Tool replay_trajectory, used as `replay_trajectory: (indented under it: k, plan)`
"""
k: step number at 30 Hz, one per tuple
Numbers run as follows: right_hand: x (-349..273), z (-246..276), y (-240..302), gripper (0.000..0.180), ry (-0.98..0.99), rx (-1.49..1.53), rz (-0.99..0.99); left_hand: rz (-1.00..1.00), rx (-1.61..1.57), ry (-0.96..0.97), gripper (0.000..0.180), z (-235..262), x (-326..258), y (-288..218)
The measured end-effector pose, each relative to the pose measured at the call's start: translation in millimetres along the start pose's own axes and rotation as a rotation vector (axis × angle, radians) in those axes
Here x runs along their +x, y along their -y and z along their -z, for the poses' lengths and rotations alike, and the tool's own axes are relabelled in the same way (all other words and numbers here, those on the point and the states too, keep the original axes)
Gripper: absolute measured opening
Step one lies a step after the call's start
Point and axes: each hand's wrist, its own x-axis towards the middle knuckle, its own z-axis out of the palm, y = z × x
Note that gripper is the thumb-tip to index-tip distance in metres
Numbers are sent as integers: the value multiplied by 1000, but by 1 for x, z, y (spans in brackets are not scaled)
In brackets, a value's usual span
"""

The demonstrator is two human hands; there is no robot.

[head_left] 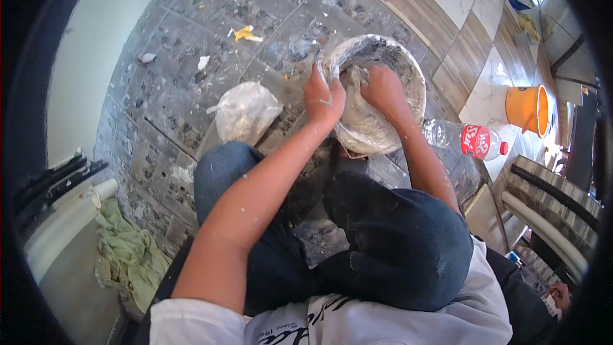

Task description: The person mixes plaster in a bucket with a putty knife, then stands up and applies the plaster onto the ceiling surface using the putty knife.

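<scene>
A round bucket [418, 84], its rim and walls caked with whitish plaster-like paste, stands on the floor in front of my knees. My left hand [324, 97] is closed on its left rim, with pale smears on the fingers. Inside the mouth is my right hand [384, 91], curled into a fist; what its fingers hold, if anything, cannot be made out among the paste. A tied white plastic bag [246, 114], bulging with contents, lies left of the bucket. Just to the right, a clear plastic bottle [447, 134] with a red label and red cap rests on its side.
An orange bucket [525, 108] is farther right on the tiles. A crumpled green cloth [131, 252] lies at the lower left, near the pale wall [102, 45]. Yellow scraps [246, 33] and white splatters dot the grey floor. Another person's hand [560, 296] shows at the lower right.
</scene>
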Motion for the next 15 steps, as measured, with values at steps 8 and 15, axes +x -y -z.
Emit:
replay_trajectory:
  k: [8,15]
  plan:
    - [2,0,3,15,55,-108,18,-16,-9,59,49,5,-1,-2]
    - [3,13,-1,14,-56,-76,90,-45,-66,-3,51,3,1,-2]
